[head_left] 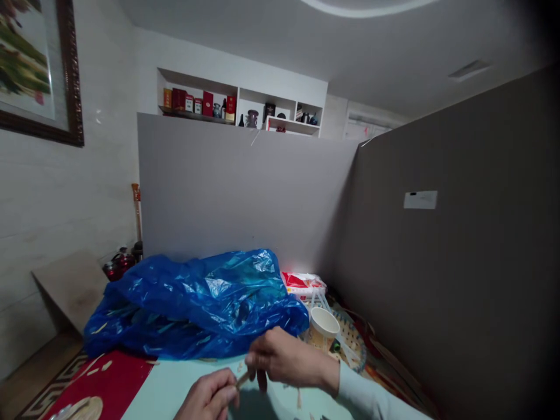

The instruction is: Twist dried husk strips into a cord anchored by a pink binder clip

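A short, thin light-brown stick (243, 381), apparently wooden, spans the gap between my two hands. My left hand (209, 396) is closed, with thumb and fingers gripping the stick's lower end. Curled over the upper end are the fingers of my right hand (280, 357), pinched on it; their exact contact is partly hidden. Both hands are above a pale mint-green work surface (170, 376), where small light-coloured scraps lie scattered. Just behind the hands spreads a crumpled blue plastic bag (196, 303).
To the right stand a white paper cup (324, 322) and a woven basket (356, 344). A red-and-white package (304, 284) lies behind them. Grey partitions (245, 186) close off the back and right. A red cloth (118, 379) and a round pale object (87, 408) are at left.
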Demonstrator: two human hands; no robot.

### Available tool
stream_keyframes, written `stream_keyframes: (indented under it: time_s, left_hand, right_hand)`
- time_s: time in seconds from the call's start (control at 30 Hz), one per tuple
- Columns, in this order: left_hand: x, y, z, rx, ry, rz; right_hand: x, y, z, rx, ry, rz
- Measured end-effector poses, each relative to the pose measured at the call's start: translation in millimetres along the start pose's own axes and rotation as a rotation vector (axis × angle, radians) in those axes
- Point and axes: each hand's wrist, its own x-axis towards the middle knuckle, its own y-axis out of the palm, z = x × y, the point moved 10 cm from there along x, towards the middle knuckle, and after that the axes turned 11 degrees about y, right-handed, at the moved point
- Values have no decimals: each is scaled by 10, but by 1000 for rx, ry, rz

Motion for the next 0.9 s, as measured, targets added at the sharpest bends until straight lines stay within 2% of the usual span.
stream_keyframes:
  time_s: [0.07,0.13,0.23,0.3,0.5,0.67,0.9]
  left_hand:
    - [30,-194,71,-116,-18,-139]
    - [35,-419,86,-236,-9,-298]
    - [-17,-683,110,-318,-32,-476]
    - [-88,-768,139,-334,-81,-554]
    - [-280,-803,14,-349,-112,-724]
    - [-306,-762,-16,-435,-168,-794]
    - [-249,-702,-53,-450,-76,-711]
  right_hand:
    - [159,-61,-112,201,51,35]
    - [325,-123,-193,244,50,30]
    - [536,-241,-206,-54,-60,-113]
    - [639,-316,-198,-220,-112,-232]
    - [856,-500,-205,-430,-151,-437]
    - [998,-416,-232,-677,-174,-458]
    - [961,-193,-74,-944,-229,-509]
